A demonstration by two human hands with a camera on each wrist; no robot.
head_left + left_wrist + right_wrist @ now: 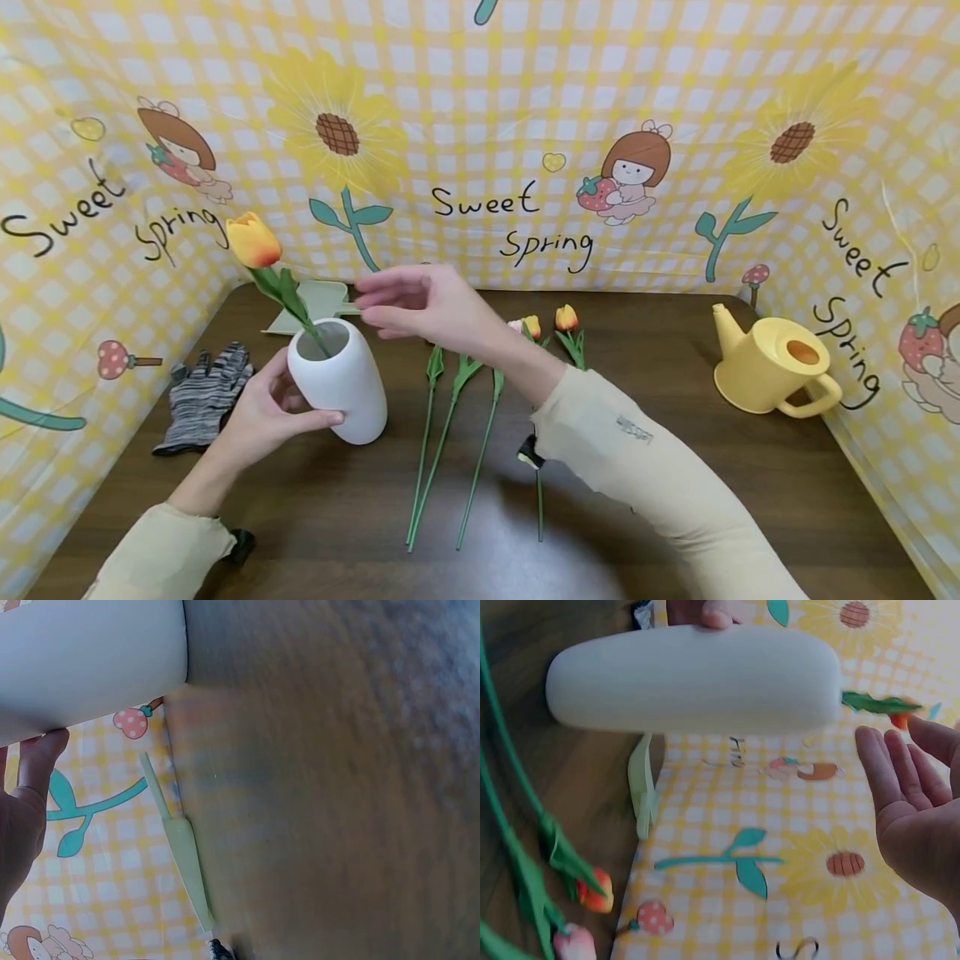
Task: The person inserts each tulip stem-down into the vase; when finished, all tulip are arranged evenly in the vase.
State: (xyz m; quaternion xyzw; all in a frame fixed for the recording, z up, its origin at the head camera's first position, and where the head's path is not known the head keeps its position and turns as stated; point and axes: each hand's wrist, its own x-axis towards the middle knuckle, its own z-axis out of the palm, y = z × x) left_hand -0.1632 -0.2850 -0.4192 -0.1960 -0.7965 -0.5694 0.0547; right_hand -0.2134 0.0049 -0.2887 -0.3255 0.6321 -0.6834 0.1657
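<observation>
A white vase (341,400) stands on the left part of the table, and my left hand (262,408) grips its side with the thumb across the front. One orange-yellow tulip (255,240) leans left out of the vase's mouth, its stem inside. To the right of the mouth my right hand (423,308) hovers with fingers extended and holds nothing. In the right wrist view the fingertips of that hand (922,817) are close to the tulip's green leaves (874,703). The vase wall hides the stem's lower end.
Several more tulips lie mid-table, their green stems (477,467) toward me; one orange-yellow bloom (566,318) shows beyond my right forearm. A grey knitted glove (206,396) lies left, a pale green dustpan (303,310) behind the vase. A yellow watering can (772,367) stands right.
</observation>
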